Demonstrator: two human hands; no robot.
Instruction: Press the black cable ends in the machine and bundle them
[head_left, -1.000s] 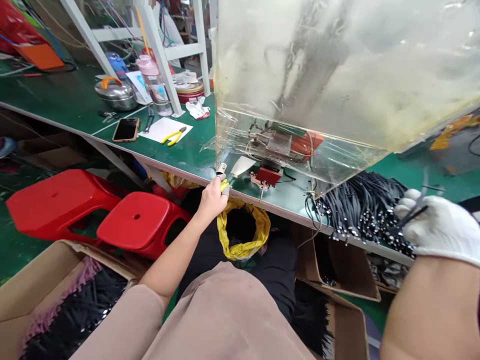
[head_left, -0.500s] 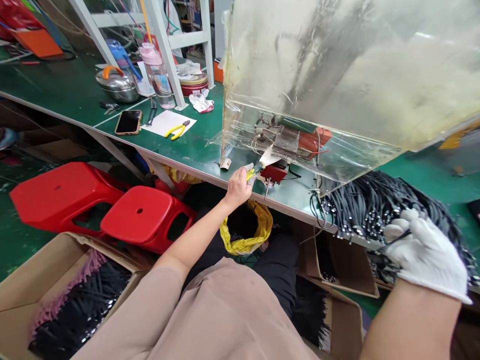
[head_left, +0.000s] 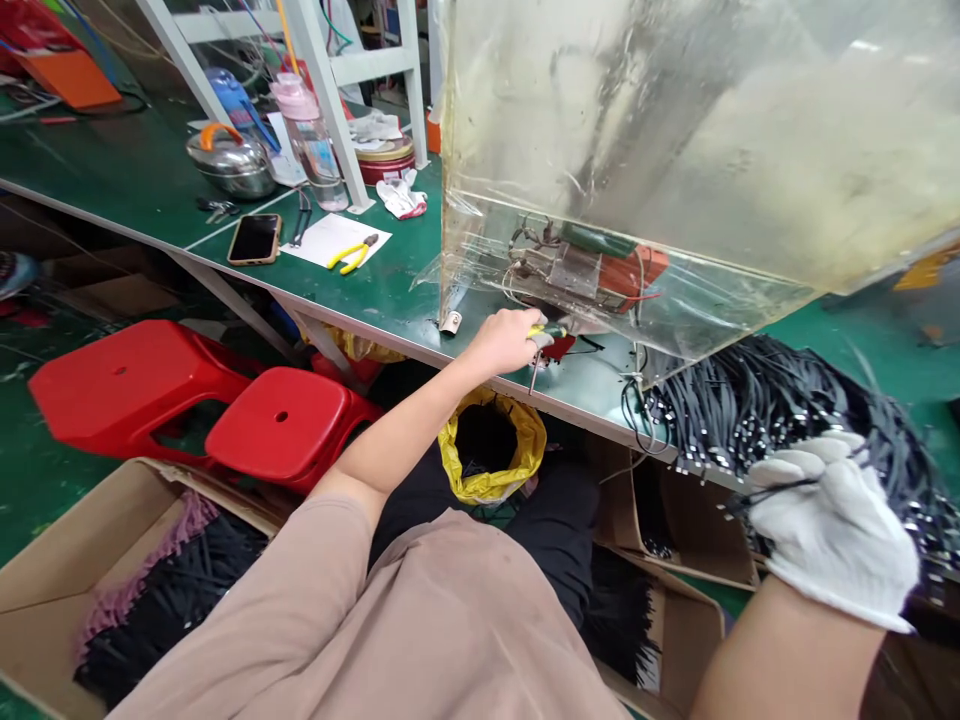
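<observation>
The gloved right hand (head_left: 832, 530) had its grip closed on a thin black strip (head_left: 772, 488), too thin to tell more, right beside a heap of black cables (head_left: 780, 400); the bare left hand (head_left: 502, 342) gripped yellow-handled pliers (head_left: 541, 331) above the green desk (head_left: 390, 310); a red block (head_left: 559, 346) sat just beside them, below a clear plastic cover (head_left: 637, 150); farther off lay a phone (head_left: 255, 239).
</observation>
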